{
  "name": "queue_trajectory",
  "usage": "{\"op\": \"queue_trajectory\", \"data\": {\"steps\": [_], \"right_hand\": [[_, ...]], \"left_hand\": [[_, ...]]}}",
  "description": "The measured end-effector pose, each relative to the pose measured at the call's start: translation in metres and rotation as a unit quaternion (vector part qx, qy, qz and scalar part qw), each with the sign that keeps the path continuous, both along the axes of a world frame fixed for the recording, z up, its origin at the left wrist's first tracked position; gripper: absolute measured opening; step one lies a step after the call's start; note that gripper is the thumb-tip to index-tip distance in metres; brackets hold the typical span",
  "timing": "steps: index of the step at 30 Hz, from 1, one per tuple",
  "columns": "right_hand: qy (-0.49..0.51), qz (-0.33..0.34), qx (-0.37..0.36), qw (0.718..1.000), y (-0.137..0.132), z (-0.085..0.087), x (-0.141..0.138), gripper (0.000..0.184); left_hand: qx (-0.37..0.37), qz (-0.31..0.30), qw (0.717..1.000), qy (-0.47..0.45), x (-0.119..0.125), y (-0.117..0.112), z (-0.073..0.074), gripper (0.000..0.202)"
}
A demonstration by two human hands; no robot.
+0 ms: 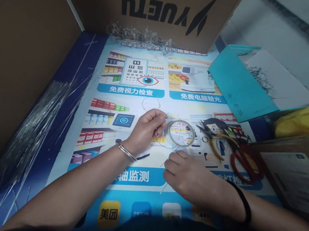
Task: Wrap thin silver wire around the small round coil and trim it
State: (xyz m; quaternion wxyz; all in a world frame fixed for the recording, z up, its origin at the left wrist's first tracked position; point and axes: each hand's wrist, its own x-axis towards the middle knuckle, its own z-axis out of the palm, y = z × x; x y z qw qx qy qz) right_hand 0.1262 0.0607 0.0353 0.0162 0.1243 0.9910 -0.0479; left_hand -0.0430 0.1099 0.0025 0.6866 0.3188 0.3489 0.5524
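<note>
My left hand, a silver bangle on its wrist, has its fingers pinched together on a thin wire at the edge of a clear round disc that lies on the printed poster. My right hand, with a black band on the wrist, is curled knuckles-up just below the disc, fingers closed on a thin wire whose end sticks out to the lower left. A bent wire ring lies on the poster just above my left hand.
Yellow-handled pliers and red-handled scissors lie right of the disc. A heap of straight wires covers the left side. A teal box holds bent wire pieces. Cardboard walls stand behind; yellow cloth at right.
</note>
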Motion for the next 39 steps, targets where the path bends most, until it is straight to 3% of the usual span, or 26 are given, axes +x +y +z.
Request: {"op": "queue_trajectory", "data": {"steps": [7, 14, 20, 22, 24, 29, 34, 39], "right_hand": [[0.005, -0.012, -0.055, 0.998, 0.012, -0.006, 0.005, 0.004], [0.046, -0.024, -0.058, 0.997, 0.011, -0.010, 0.006, 0.008], [0.140, -0.090, -0.143, 0.976, 0.033, 0.004, 0.021, 0.012], [0.221, -0.119, -0.208, 0.945, 0.046, 0.011, 0.028, 0.012], [0.294, -0.164, -0.286, 0.897, 0.056, 0.014, 0.033, 0.011], [0.383, -0.266, -0.437, 0.769, 0.066, 0.004, 0.037, 0.012], [0.437, -0.279, -0.548, 0.656, 0.059, -0.008, 0.034, 0.015], [0.455, -0.260, -0.641, 0.560, 0.050, -0.004, 0.025, 0.017]], "left_hand": [[0.006, -0.015, 1.000, -0.003, -0.001, 0.000, -0.001, 0.016], [0.009, -0.020, 1.000, 0.002, -0.001, -0.001, -0.001, 0.016], [0.007, -0.026, 1.000, 0.000, 0.000, -0.002, 0.000, 0.016], [0.008, -0.039, 0.999, 0.009, 0.001, -0.005, 0.002, 0.017], [0.010, -0.055, 0.998, 0.042, 0.002, -0.008, 0.004, 0.019], [0.029, -0.064, 0.984, 0.163, 0.011, -0.022, 0.015, 0.023], [0.038, -0.048, 0.975, 0.212, 0.019, -0.036, 0.030, 0.022], [0.082, -0.058, 0.962, 0.255, 0.022, -0.045, 0.041, 0.019]]}}
